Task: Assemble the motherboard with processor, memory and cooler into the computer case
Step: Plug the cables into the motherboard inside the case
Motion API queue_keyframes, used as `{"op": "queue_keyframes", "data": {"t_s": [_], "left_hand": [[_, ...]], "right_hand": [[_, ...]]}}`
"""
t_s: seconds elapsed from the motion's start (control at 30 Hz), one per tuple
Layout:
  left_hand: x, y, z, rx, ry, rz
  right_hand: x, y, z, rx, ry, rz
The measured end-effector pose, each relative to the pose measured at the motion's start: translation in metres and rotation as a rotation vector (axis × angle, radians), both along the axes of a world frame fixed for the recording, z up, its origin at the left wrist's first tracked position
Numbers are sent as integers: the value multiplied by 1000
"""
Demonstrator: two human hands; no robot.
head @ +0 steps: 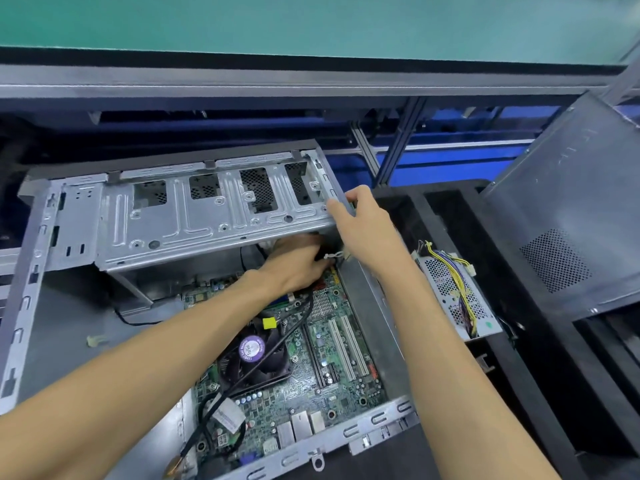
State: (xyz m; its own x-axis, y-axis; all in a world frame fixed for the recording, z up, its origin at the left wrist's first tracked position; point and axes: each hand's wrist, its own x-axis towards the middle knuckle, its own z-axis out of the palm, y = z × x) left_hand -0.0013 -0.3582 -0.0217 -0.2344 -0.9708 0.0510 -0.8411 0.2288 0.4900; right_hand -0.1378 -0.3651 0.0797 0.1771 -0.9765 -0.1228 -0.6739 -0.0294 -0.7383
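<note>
Curling round the raised drive cage's [207,216] corner, the right hand [360,223] grips it while the left hand [298,261], fingers hidden beneath, reaches over the motherboard [332,368] and cooler fan [254,355] seated in the computer case [24,299].

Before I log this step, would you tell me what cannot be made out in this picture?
Head view only:
- Left hand fingertips: hidden under the raised drive cage, so what they hold by the white connector is unclear.
- Right hand fingers: curled over the cage's end, behind the metal.
- Cooler fan label: too small to read.
- Motherboard upper edge: covered by cage and arm.
- Side panel: cut off at the right edge.
</note>
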Motion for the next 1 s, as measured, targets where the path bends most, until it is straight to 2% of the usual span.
{"op": "queue_keyframes", "data": {"t_s": [0.27,0.5,0.63,0.7,0.87,1.0], "left_hand": [[-3,4,-5,-195,-157,-52],[-3,2,-2,-80,18,-16],[-3,3,1,-122,-123,-36],[-5,2,5,-118,-108,-4],[-9,-3,15,39,-20,74],[-8,-2,13,-17,-115,38]], "right_hand": [[-1,-3,-7,4,-72,-40],[-3,-1,-4,16,-87,-32],[-3,-1,-3,21,-93,-41],[-3,-1,-3,21,-91,-42],[-3,-1,-3,16,-89,-45],[-4,-1,-2,27,-105,-56]]}}
